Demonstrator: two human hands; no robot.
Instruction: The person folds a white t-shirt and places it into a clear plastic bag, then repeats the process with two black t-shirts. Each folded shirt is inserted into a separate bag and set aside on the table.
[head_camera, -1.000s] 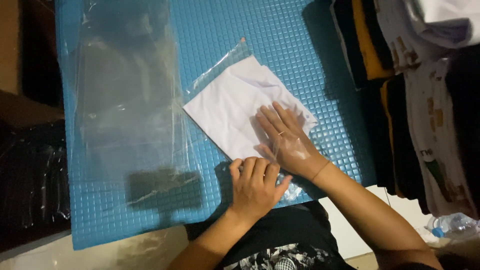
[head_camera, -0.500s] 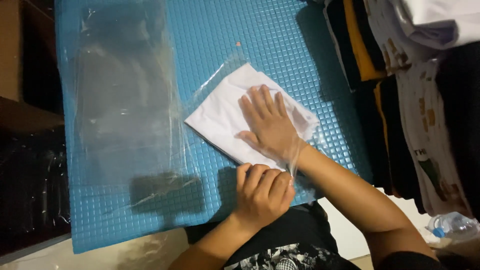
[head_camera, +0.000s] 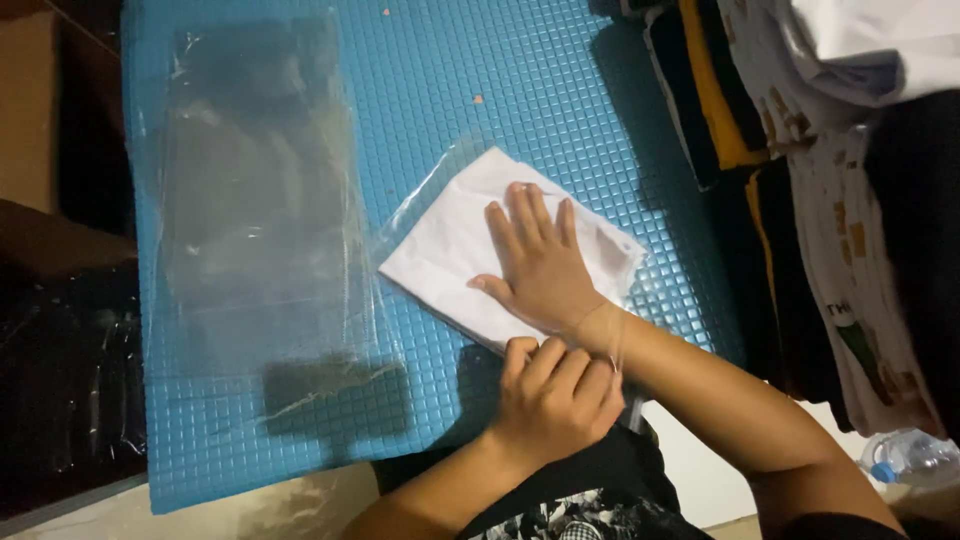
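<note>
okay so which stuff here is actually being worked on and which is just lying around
In hand:
folded white cloth
clear plastic bag around it
right hand flat on the cloth
left hand at the bag's mouth

Lying about:
stack of clear plastic bags
blue gridded mat
piles of folded shirts
plastic bottle

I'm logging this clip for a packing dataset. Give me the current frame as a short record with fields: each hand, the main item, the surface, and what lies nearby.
right hand: flat, fingers spread, inside the clear bag, pressing on the white cloth
left hand: curled, gripping the bag's open edge at the right wrist
surface: blue mat
left of cloth: stack of clear bags
right side: folded shirts
lower right corner: plastic bottle
</note>
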